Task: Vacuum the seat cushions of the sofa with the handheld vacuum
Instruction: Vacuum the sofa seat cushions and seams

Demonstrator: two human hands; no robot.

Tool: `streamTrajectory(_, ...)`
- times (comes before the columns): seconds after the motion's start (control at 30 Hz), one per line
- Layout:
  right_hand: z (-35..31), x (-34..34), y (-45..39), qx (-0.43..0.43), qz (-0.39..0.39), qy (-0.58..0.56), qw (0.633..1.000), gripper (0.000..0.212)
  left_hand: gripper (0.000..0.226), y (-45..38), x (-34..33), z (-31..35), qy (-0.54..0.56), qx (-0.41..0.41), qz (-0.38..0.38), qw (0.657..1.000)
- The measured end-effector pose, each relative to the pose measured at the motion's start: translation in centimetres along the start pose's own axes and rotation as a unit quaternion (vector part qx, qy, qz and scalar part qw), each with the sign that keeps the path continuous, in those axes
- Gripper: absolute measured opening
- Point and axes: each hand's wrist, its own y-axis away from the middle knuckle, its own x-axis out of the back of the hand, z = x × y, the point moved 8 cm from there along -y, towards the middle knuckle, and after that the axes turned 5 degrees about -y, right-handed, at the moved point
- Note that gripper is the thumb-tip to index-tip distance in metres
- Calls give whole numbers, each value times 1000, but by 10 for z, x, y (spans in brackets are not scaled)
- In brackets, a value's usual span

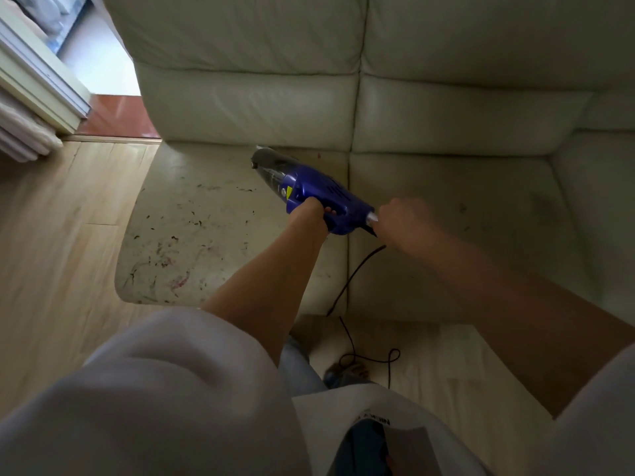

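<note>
The sofa [395,108] is pale and sectioned, and the person stands at its front edge, leaning over, which puts both arms out above the seats. The left seat cushion [192,235] is the one being worked: dark flecks and reddish marks lie over most of it, thickest toward its front left corner, while the right seat cushion [464,218] shows only a few specks. The vacuum [309,190], blue with a dark nose, lies slanted across the seam between the two seats, its nozzle down at the back edge of the left seat, just beside the crease under the backrest; I judge that angle is chosen so the mouth sits flat where crumbs gather. The left hand [307,214] is wrapped around the handle from below, fingers curled through it, carrying the weight and steering. The right hand [402,221] is clenched around the vacuum's rear end, where a silver collar shows, probably to steady the push. The cord [357,269] trails from there over the seat's front edge to loops on the floor [51,235], slack enough not to drag. Most of the left seat looks not yet cleaned.
</note>
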Motion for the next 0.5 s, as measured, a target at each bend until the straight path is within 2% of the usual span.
streamTrajectory(0.33,34,-11,24,-32,9,-36,999,27,34,18,-30,-21,8,-14,-9,1000)
streamTrajectory(0.5,60,-20,39,-75,30,-128,988,32,36,23,-49,-37,14,-20,-15,1000)
